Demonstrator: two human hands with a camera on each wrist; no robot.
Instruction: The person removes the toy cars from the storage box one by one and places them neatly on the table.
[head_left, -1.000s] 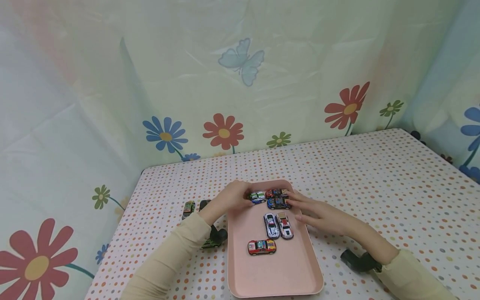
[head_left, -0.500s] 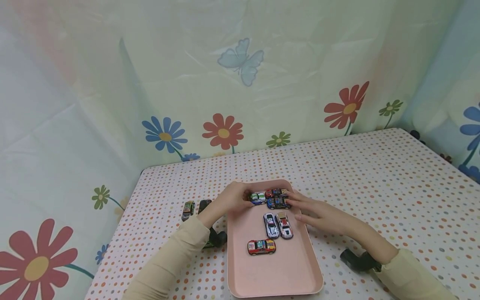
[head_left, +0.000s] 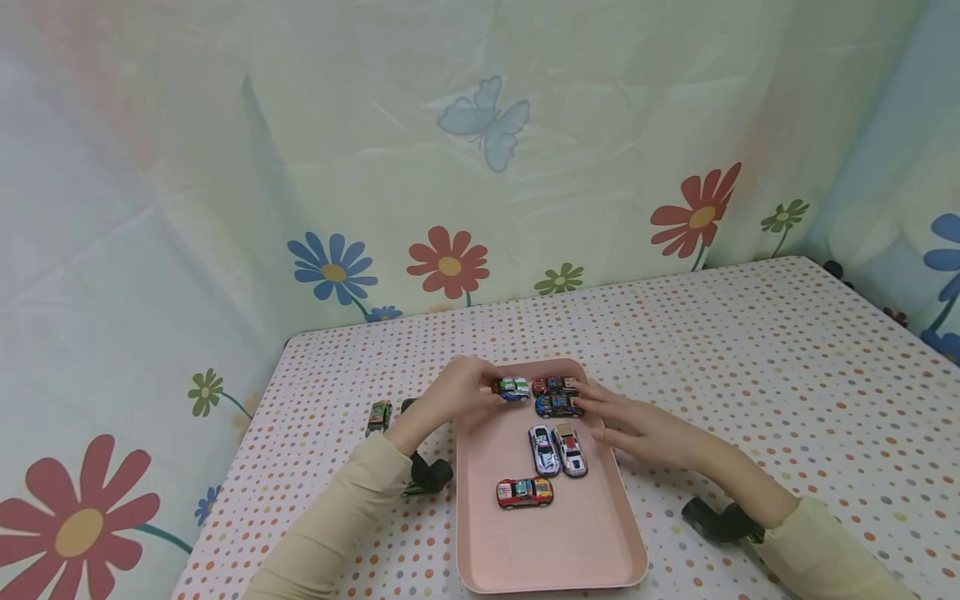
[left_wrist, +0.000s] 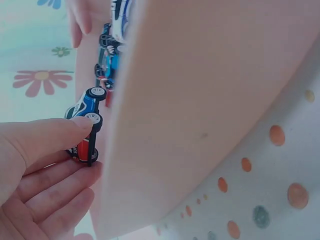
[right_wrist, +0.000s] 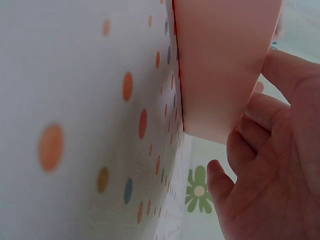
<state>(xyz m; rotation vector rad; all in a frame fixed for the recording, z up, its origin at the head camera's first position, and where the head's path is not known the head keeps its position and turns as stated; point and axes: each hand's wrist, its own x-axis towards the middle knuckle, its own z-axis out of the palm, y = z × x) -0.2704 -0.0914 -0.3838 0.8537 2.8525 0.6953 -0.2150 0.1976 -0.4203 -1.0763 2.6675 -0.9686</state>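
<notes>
My left hand (head_left: 465, 392) is at the pink tray's (head_left: 551, 554) far left corner, pinching a toy car between thumb and fingers. In the left wrist view, a red-and-black toy car (left_wrist: 83, 150) lies against the fingers, and a blue-and-white one (left_wrist: 86, 106) adjoins it by the thumb; from above, a white-green toy car (head_left: 514, 388) shows at the fingertips. My right hand (head_left: 648, 429) reaches over the right rim, fingers extended, fingertips at a blue toy car (head_left: 555, 406) and a red-and-black toy car (head_left: 551, 385).
Nearer in the tray are a white toy car (head_left: 543, 451), a white-and-red toy car (head_left: 571, 450) and a red-yellow toy car (head_left: 524, 492). Left of the tray on the dotted tablecloth (head_left: 720, 350) stands a green toy car (head_left: 379, 415); others are partly behind the left arm.
My left hand has shifted slightly away from me, and the white-green car at its fingertips has moved the same way. My right hand has stayed put.
</notes>
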